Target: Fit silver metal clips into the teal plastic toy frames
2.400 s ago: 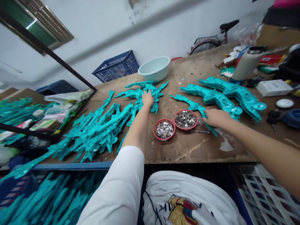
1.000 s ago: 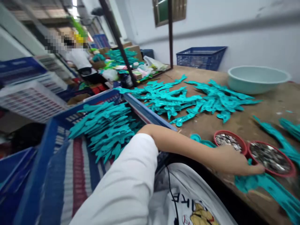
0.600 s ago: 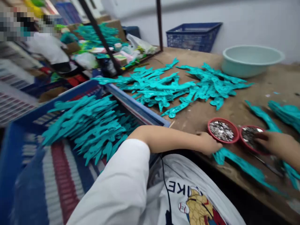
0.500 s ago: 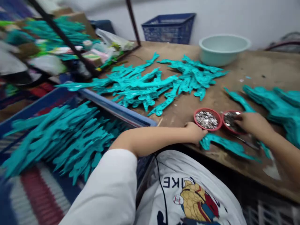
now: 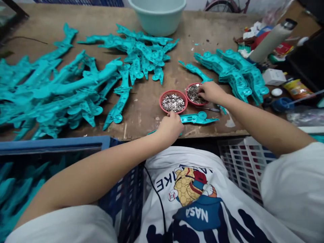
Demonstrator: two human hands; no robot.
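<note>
My left hand (image 5: 170,127) is closed in a pinch at the near rim of a red basket (image 5: 161,105) of shiny flat metal pieces (image 5: 173,102); whatever is between the fingertips is hidden. Beneath and beside that hand, a teal plastic part (image 5: 199,118) lies along the table's front. My right hand (image 5: 212,92) reaches into a second red basket (image 5: 187,96) of small darker metal pieces (image 5: 194,92), its fingertips drawn together among them. What they grip is too small to make out. A thin tool with a dark handle (image 5: 215,109) rests just below this basket.
Loose teal parts (image 5: 63,89) cover the table's left, with another heap (image 5: 141,50) behind. Stacked teal parts (image 5: 227,72) lie right, near a bottle (image 5: 273,40) and white box (image 5: 274,77). A pale green basin (image 5: 160,18) stands at the back; a blue crate (image 5: 76,143) is at front left.
My view has swung to the right, bringing the bottle and clutter into sight. My left hand has its fingertips at the first basket's near rim; my right hand stays in the second basket.
</note>
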